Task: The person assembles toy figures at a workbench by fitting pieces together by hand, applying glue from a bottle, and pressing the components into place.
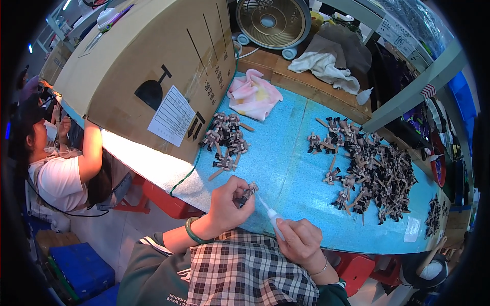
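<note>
Pinched in the fingers of my left hand [228, 205] is a small toy figure [248, 194], pinkish-beige and black, held above the near edge of the blue table. My right hand [302, 241] is closed around a white glue bottle [274, 218] with a thin nozzle. Its tip points up and left and comes close to the figure; whether they touch I cannot tell. Beyond my left hand lies a small group of similar figures [228, 136], some with flat tan sticks. To the right spreads a much larger pile of such figures [377, 171].
A large cardboard box [153, 66] walls off the left side. A pink cloth [253, 95] lies on the blue tabletop [286, 132], with a fan [273, 23] behind it. A grey metal post [413, 92] rises at the right. Another person [61, 168] sits at the left.
</note>
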The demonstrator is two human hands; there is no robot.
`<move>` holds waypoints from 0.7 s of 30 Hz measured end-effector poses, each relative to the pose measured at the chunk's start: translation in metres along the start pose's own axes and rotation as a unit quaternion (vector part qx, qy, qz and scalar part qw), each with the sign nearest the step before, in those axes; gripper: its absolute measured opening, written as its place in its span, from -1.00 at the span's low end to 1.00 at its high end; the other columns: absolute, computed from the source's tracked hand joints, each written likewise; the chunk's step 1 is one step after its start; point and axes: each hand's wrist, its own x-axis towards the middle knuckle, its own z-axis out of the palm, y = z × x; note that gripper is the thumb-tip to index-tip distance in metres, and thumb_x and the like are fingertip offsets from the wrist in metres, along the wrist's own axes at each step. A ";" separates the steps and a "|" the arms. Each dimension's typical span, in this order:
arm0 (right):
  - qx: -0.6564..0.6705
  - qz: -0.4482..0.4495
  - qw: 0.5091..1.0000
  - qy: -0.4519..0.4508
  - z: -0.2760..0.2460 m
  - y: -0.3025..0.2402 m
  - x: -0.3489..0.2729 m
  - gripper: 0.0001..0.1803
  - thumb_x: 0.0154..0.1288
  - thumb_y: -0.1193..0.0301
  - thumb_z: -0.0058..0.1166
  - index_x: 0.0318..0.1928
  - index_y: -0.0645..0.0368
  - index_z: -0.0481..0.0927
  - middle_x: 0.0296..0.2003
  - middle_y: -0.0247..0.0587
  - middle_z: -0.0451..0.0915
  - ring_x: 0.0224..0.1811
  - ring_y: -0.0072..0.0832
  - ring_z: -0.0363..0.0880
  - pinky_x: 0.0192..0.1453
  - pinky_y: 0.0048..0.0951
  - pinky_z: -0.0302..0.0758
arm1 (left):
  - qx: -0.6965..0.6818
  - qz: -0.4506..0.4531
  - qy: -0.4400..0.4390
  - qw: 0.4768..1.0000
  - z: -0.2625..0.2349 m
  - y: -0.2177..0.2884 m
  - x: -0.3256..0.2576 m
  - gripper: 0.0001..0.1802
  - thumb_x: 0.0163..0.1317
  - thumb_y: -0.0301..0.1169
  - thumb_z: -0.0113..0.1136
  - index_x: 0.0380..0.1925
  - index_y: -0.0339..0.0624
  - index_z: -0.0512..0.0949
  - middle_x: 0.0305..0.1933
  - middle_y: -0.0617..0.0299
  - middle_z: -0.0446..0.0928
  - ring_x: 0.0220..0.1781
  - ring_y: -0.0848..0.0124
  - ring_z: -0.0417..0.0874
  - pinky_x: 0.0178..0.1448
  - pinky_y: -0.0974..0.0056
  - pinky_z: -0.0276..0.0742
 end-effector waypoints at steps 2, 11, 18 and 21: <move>-0.004 0.001 1.000 0.002 0.000 0.000 0.000 -0.57 -0.17 0.63 0.38 -0.15 0.23 0.64 -0.44 -0.25 0.56 -0.62 -0.48 0.44 -0.62 -0.51 0.32 | 0.000 -0.010 -0.004 1.000 -0.001 0.001 0.000 -0.75 0.06 -0.57 0.29 -0.30 -0.24 0.41 -0.61 0.37 0.39 -0.60 0.70 0.34 -0.56 0.52 0.26; 0.012 0.007 1.000 0.005 -0.001 0.001 -0.002 -0.56 -0.18 0.63 0.37 -0.16 0.23 0.63 -0.44 -0.24 0.56 -0.63 -0.48 0.45 -0.63 -0.51 0.33 | 0.006 0.008 0.002 1.000 -0.002 -0.003 0.001 -0.74 0.06 -0.58 0.28 -0.30 -0.24 0.39 -0.58 0.37 0.40 -0.58 0.70 0.35 -0.56 0.52 0.26; 0.011 0.004 1.000 0.021 0.000 0.001 -0.002 -0.59 -0.16 0.61 0.34 -0.16 0.24 0.64 -0.48 -0.30 0.54 -0.64 -0.53 0.41 -0.61 -0.55 0.32 | -0.082 -0.045 -0.011 0.996 -0.005 -0.011 0.007 -0.76 0.10 -0.61 0.23 -0.28 -0.23 0.37 -0.50 0.39 0.40 -0.52 0.74 0.34 -0.51 0.55 0.23; 0.017 0.003 1.000 0.013 0.000 0.002 -0.002 -0.57 -0.16 0.62 0.34 -0.15 0.25 0.64 -0.48 -0.30 0.53 -0.63 -0.53 0.42 -0.60 -0.55 0.32 | -0.121 -0.055 -0.010 0.991 -0.006 -0.012 0.008 -0.77 0.11 -0.61 0.21 -0.29 -0.23 0.37 -0.49 0.41 0.39 -0.51 0.75 0.32 -0.47 0.57 0.21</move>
